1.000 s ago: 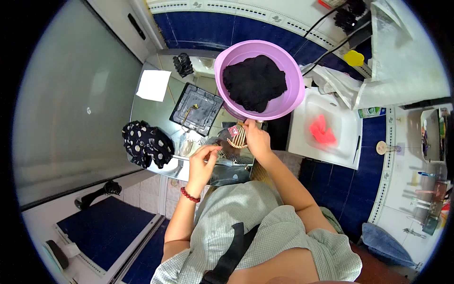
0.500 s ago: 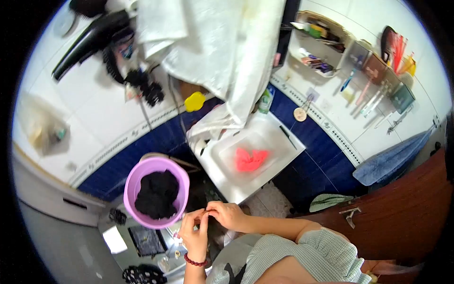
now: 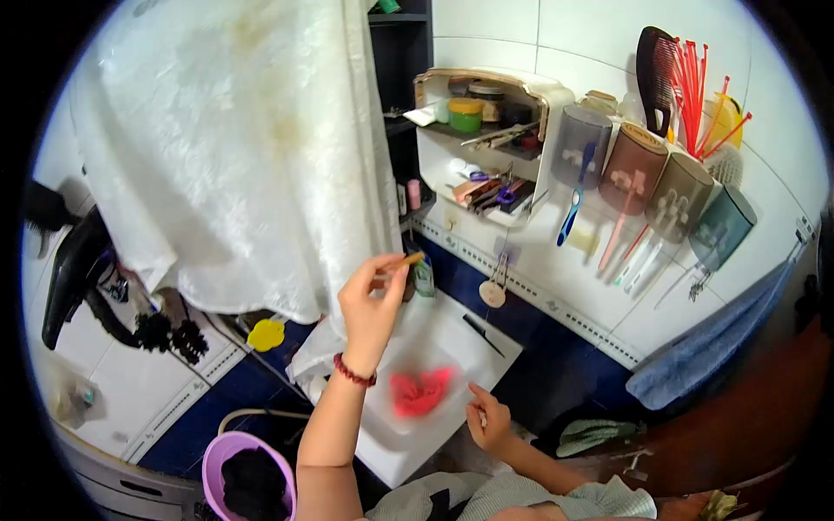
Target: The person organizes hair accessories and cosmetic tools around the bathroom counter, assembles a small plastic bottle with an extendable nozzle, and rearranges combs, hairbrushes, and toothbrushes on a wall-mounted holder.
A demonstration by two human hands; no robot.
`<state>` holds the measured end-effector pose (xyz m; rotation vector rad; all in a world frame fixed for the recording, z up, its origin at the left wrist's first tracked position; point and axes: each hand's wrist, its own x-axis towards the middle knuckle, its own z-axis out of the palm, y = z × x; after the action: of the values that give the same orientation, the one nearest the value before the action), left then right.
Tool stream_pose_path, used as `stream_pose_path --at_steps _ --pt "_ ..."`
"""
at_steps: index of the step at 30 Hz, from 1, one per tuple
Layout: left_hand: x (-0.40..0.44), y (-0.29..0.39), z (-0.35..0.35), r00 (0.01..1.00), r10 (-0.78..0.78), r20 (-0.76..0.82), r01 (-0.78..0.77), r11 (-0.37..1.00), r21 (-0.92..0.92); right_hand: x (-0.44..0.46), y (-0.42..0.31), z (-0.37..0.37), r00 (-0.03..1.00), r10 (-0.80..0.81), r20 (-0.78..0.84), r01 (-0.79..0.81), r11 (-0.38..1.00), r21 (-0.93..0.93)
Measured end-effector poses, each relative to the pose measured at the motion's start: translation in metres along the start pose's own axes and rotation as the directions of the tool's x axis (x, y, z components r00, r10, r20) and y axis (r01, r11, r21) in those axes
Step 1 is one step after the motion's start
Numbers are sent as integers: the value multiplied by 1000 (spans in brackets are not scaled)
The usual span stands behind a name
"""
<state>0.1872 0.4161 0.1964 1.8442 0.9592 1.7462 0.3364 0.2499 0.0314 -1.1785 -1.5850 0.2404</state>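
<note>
My left hand [image 3: 372, 300], with a dark red bead bracelet at the wrist, is raised over the back of the white sink [image 3: 391, 464]. Its thumb and index finger pinch a small, thin tan-brown piece [image 3: 410, 260], whose kind I cannot make out. A green-labelled bottle [image 3: 423, 276] stands just behind those fingertips. By the sink's front right edge, my right hand [image 3: 489, 420] is loosely curled with one finger extended and nothing visible in it. A bright red-pink cloth [image 3: 420, 392] lies in the basin between my hands.
A purple bucket [image 3: 211, 469] with black cloth stands low left. A white curtain [image 3: 234, 156] hangs ahead. An open wall cabinet [image 3: 556, 104] holds jars and small tools; cups [image 3: 643, 169] with toothbrushes hang beside it. A black bar [image 3: 483, 335] lies on the sink rim.
My hands were together near the bucket and have parted. The left has risen forward with the brown piece; the right has moved to the sink's right edge. The view has shifted right.
</note>
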Motion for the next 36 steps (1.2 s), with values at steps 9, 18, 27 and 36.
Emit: stream_pose_path --at_steps 9,18,27,36 --pt "67 -49 87 997 44 -60 -50 994 -94 26 67 -22 987 129 -96 -136 988 -71" --pt "96 -39 90 957 218 -194 -220 975 10 48 91 -23 992 106 -72 -114 987 -113" --pt "144 13 74 881 450 -149 -447 893 53 41 92 -7 990 142 24 -139 985 -98" --pt "193 14 99 785 583 208 -619 724 305 69 89 -5 998 63 0 -63 991 -121"
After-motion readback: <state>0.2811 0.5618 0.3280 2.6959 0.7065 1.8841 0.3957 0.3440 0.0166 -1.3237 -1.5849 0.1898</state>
